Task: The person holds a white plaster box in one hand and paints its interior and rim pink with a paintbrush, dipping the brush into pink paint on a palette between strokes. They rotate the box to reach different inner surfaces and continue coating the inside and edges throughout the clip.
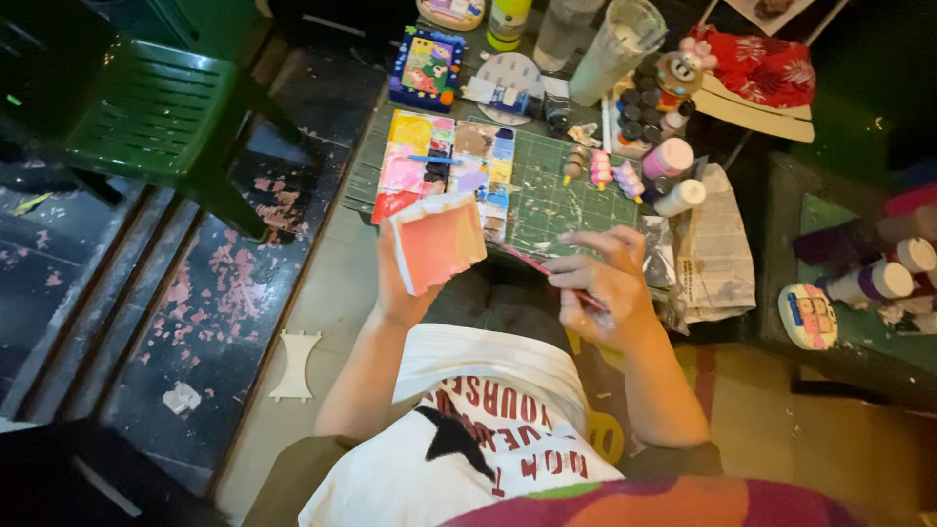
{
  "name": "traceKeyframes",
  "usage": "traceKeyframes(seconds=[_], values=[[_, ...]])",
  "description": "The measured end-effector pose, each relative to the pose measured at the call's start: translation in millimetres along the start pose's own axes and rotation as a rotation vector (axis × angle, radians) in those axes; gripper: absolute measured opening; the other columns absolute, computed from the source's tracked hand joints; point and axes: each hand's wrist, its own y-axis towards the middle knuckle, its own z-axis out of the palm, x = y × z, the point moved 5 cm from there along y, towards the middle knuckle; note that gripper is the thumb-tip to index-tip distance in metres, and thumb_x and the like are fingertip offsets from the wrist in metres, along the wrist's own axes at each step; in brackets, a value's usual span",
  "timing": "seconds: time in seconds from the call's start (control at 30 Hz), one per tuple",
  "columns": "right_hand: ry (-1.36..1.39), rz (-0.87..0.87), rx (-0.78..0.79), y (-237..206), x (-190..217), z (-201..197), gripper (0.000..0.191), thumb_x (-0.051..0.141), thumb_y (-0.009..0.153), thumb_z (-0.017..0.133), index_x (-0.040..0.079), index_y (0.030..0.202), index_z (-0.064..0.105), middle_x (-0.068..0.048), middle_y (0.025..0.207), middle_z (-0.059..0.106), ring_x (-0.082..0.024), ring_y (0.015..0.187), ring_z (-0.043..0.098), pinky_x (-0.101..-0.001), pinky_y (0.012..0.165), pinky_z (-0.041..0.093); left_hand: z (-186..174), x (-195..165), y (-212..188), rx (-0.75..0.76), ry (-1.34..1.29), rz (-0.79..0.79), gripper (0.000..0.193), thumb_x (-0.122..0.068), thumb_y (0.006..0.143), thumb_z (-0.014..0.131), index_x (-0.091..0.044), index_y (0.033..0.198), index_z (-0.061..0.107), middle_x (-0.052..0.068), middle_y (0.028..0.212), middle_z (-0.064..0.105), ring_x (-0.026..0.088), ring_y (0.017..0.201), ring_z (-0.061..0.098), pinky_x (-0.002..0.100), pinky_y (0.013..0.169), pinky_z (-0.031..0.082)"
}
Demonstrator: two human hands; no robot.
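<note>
My left hand [395,283] holds up a small square canvas [439,239] painted in pink, orange and yellow, tilted toward me. Held in my right hand [600,283] is a thin red-handled paintbrush [535,264], its tip pointing left toward the canvas. Beyond the canvas lies a paint palette [444,166] smeared with many colours, with a blue brush resting on it. The palette sits on a green cutting mat [566,200].
Several paint bottles and small painted figures [625,176] crowd the mat's far right. A clear cup [617,39], a decorated blue block [427,66], crumpled newspaper [717,254] and a green plastic chair [156,107] surround it. More bottles [874,283] stand right. A flat white cutout [294,367] lies on the floor.
</note>
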Motion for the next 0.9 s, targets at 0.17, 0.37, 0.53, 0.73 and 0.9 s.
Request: traceKeyframes(seconds=[0.17,0.37,0.53,0.73,0.9], values=[[-0.037,-0.033,0.115,4,7,-1,0.023,-0.001,0.073,0.072,0.011,0.091,0.063,0.001,0.103,0.071,-0.025,0.119,0.064,-0.0499,0.102,0.038,17,20,0,0.036,-0.403,-0.349,0.084,-0.066,0.107,0.03,-0.007,0.166,0.03,0.014,0.149,0.053,0.026,0.135,0.053,0.039,0.108,0.046],[-0.015,0.004,0.13,-3,7,-3,0.026,-0.001,0.073,0.072,0.012,0.092,0.061,0.0,0.102,0.07,-0.024,0.122,0.063,-0.05,0.103,0.037,29,19,3,0.066,-0.383,-0.336,0.086,-0.066,0.104,0.031,-0.005,0.165,0.027,0.012,0.155,0.049,0.025,0.144,0.049,0.041,0.12,0.039],[-0.018,0.011,0.138,-7,9,-5,0.028,-0.001,0.072,0.073,0.011,0.095,0.062,-0.001,0.105,0.07,-0.025,0.122,0.062,-0.0509,0.103,0.037,33,12,2,0.073,-0.378,-0.377,0.087,-0.066,0.103,0.03,-0.006,0.166,0.024,0.013,0.157,0.046,0.026,0.145,0.046,0.042,0.12,0.036],[-0.039,-0.02,0.159,-7,13,-4,0.03,-0.002,0.074,0.071,0.012,0.097,0.059,-0.001,0.104,0.068,-0.024,0.122,0.063,-0.051,0.103,0.039,35,8,3,0.099,-0.303,-0.32,0.087,-0.066,0.105,0.03,-0.003,0.165,0.026,0.012,0.16,0.045,0.025,0.148,0.043,0.041,0.123,0.034],[0.004,-0.023,0.173,-6,13,-5,0.03,-0.004,0.074,0.07,0.012,0.096,0.058,0.0,0.102,0.068,-0.022,0.121,0.064,-0.0521,0.104,0.038,33,13,1,0.067,-0.35,-0.387,0.09,-0.068,0.102,0.03,-0.005,0.166,0.024,0.011,0.158,0.045,0.025,0.144,0.045,0.042,0.116,0.037]])
